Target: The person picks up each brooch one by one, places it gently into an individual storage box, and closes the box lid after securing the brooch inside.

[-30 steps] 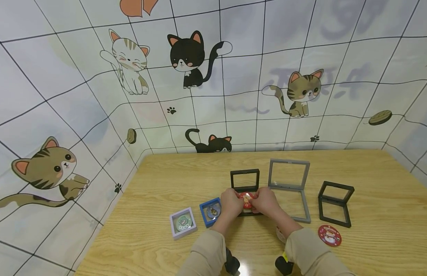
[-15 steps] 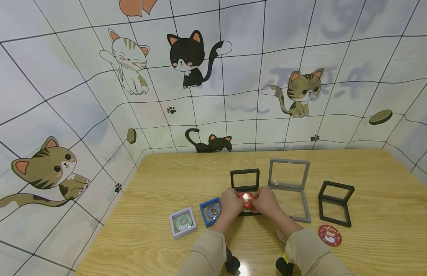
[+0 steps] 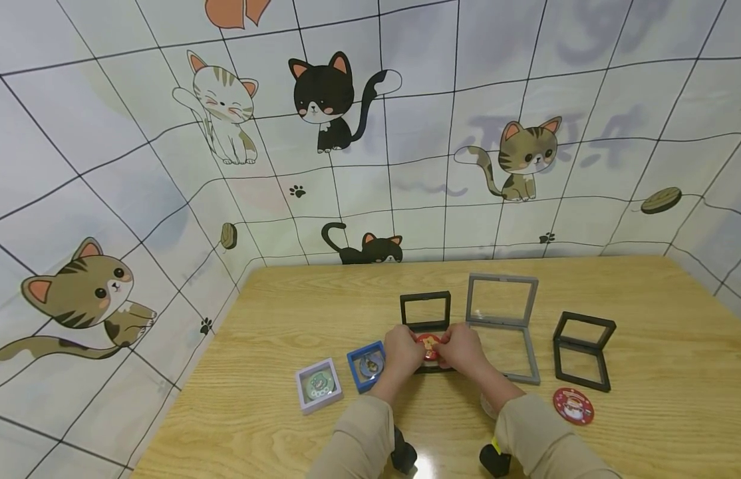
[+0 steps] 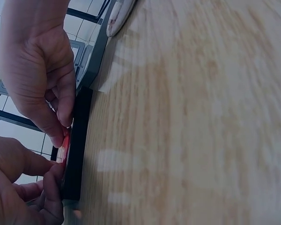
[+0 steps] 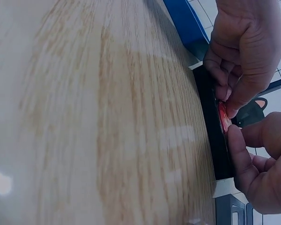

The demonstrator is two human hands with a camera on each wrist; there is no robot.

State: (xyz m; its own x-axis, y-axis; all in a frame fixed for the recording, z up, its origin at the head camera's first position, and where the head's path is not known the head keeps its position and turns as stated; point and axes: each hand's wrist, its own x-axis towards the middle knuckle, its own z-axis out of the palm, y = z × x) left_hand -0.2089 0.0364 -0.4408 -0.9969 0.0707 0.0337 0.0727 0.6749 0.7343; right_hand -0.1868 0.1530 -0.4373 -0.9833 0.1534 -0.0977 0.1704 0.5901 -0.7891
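The red disc point(image 3: 429, 346) was pinched at nine o'clock by the left grip point(image 3: 403, 349) and at three o'clock by the right grip point(image 3: 464, 348), both nearly closed, over the six o'clock half of the black frame point(image 3: 427, 326); it could be tipped askew by uneven release.

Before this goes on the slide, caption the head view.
A left hand and right hand hold a red disc at an open black frame, a larger gray frame standing open beside it.

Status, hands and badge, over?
Left hand, right hand: pinching red badge at opposite edges. Badge at lower half of open black frame, seating unclear. No obstruction visible; blue frame beside left hand.
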